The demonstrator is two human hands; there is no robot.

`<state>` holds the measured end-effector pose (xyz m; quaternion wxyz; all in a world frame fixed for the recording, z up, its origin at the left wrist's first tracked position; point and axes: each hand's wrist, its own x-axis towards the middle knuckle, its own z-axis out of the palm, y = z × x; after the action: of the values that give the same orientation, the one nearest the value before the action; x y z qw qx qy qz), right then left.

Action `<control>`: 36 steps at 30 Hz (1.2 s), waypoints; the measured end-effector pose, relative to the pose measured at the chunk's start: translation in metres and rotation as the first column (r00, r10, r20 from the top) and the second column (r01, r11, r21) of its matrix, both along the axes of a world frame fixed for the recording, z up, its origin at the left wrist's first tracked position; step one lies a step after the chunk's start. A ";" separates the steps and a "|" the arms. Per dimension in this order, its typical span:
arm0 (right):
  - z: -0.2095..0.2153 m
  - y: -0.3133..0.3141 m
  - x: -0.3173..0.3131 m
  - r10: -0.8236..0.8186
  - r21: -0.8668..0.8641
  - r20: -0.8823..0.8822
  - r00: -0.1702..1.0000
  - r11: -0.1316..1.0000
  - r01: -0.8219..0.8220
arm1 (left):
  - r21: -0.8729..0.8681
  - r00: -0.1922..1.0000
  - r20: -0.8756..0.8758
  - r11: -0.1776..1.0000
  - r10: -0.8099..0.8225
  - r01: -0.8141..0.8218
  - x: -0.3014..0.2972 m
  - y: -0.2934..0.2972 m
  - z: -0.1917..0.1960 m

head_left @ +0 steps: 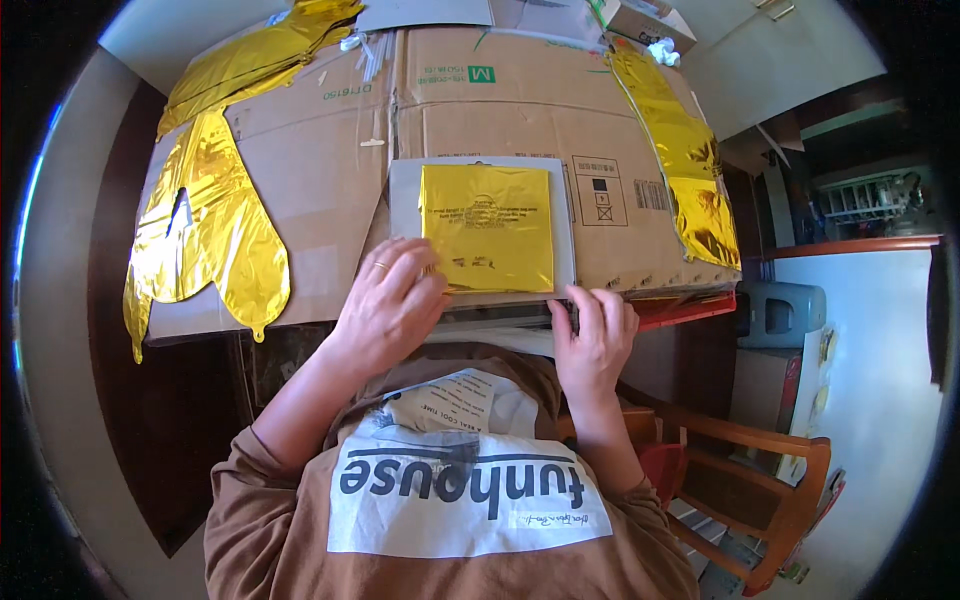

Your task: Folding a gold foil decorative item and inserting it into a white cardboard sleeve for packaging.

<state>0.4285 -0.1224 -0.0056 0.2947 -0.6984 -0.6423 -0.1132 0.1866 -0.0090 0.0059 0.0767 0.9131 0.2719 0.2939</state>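
Observation:
A folded square of gold foil, apparently a flat foil balloon (495,215), lies on a pale grey-white card (405,200) at the table's near edge. My left hand (393,298) is at the foil's lower left edge, its fingers curled together; their tips are partly hidden, so what they pinch does not show clearly. At the card's lower right corner, my right hand (598,335) grips the edge between thumb and forefinger, the other fingers bent.
Flattened brown cardboard (490,125) covers the table. Uninflated gold foil balloons (250,255) hang over its left edge, with more gold foil (695,170) along the right. Clear straws (372,58) lie at the back. A wooden chair (745,440) and a grey-blue stool (785,312) stand right.

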 end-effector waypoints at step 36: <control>-0.016 -0.022 -0.023 0.373 0.159 0.000 0.928 0.916 -0.368 | -0.011 0.981 0.107 0.986 -0.165 0.167 -0.007 -0.002 -0.028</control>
<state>0.4055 -0.1448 -0.0215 0.3742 -0.5406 -0.7475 -0.0949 0.1795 -0.0113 -0.0216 0.1242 0.9150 0.1934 0.3316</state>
